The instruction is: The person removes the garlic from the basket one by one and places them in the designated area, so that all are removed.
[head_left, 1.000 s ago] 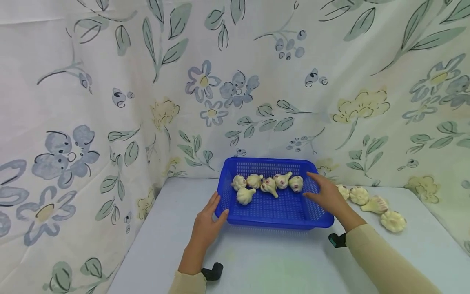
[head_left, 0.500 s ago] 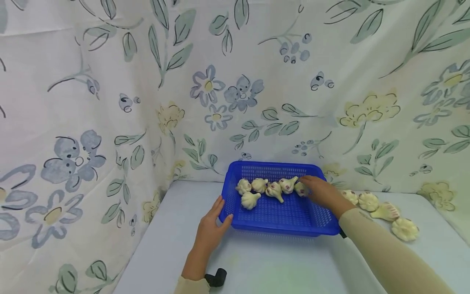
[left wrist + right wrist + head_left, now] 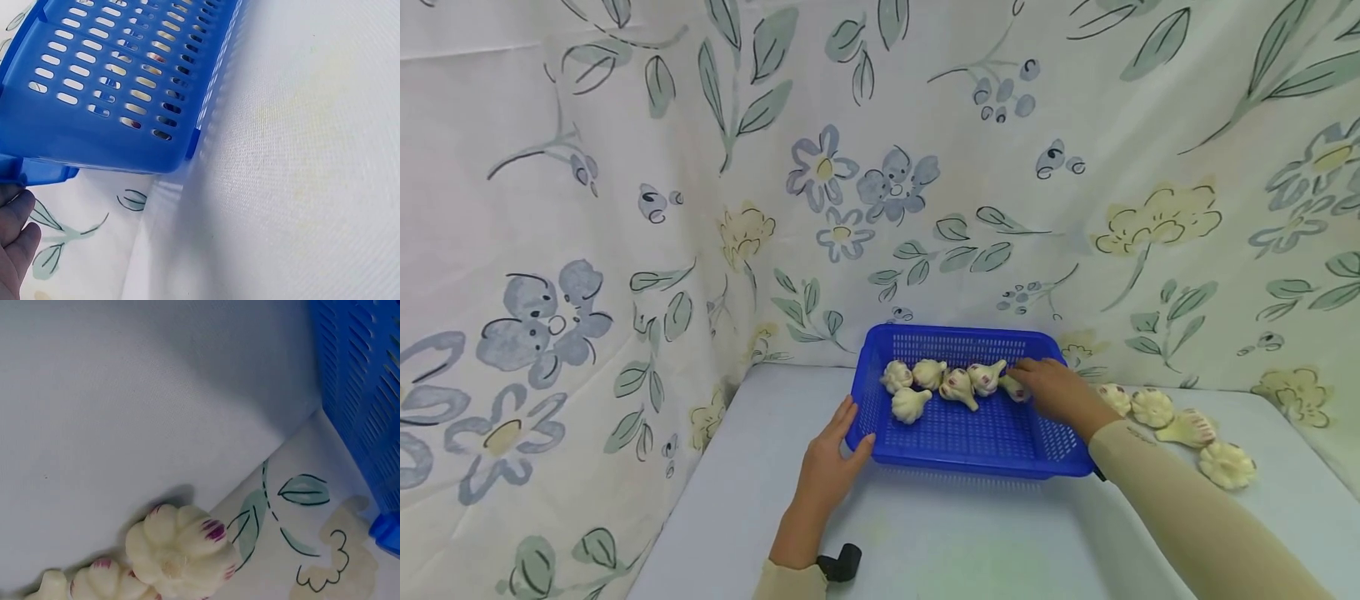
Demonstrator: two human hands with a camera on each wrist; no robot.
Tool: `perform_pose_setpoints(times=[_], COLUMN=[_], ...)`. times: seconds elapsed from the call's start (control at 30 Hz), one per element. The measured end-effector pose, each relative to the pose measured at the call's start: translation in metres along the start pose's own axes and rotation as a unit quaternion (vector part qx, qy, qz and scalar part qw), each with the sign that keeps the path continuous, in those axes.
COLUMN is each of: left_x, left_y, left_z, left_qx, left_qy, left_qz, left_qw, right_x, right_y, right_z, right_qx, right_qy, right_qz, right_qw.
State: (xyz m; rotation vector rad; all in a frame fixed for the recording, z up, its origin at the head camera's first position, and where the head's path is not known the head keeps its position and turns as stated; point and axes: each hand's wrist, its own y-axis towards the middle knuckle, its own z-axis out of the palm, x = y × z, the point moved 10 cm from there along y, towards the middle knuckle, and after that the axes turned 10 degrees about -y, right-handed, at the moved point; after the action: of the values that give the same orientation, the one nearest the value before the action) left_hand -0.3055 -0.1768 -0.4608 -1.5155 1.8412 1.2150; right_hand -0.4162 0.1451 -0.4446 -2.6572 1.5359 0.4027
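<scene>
A blue slatted plastic basket (image 3: 970,437) holds several white garlic bulbs (image 3: 911,405) with purple streaks, mostly along its back and left. My left hand (image 3: 829,464) rests at its left rim, fingers extended; the left wrist view catches those fingertips (image 3: 24,240) just under the rim. Over the right wall reaches my right hand (image 3: 1054,392), its fingers curled down on the rightmost garlic bulb (image 3: 1017,388) inside. That bulb is partly covered by the fingers. In the right wrist view the right hand itself is out of sight.
Outside the basket, several more garlic bulbs (image 3: 1187,428) lie in a row on the white table (image 3: 955,533) to the right. One bulb (image 3: 181,550) shows large in the right wrist view. A floral curtain (image 3: 880,192) hangs behind the table and along its left.
My right hand has gone from the basket's right rim inward onto the rightmost garlic bulb, which now sits slightly tilted under the fingers. The left hand stays at the left rim.
</scene>
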Motion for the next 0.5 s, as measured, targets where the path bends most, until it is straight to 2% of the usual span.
perform_pose_setpoints(times=[0.23, 0.5], left_x=[0.0005, -0.0012], left_y=[-0.0009, -0.0005], left_z=[-0.0005, -0.0006], left_qx=[-0.005, -0.001], left_qy=[-0.003, -0.003], left_qz=[0.005, 0.012], left_qw=[1.0, 0.9999], right_x=[0.0056, 0.0044], right_y=[-0.0006, -0.0015], right_z=[-0.0046, -0.0016], right_qx=[-0.021, 0.006], right_qy=[-0.002, 0.02], right_qz=[-0.022, -0.015], right_qw=[0.9995, 0.9997])
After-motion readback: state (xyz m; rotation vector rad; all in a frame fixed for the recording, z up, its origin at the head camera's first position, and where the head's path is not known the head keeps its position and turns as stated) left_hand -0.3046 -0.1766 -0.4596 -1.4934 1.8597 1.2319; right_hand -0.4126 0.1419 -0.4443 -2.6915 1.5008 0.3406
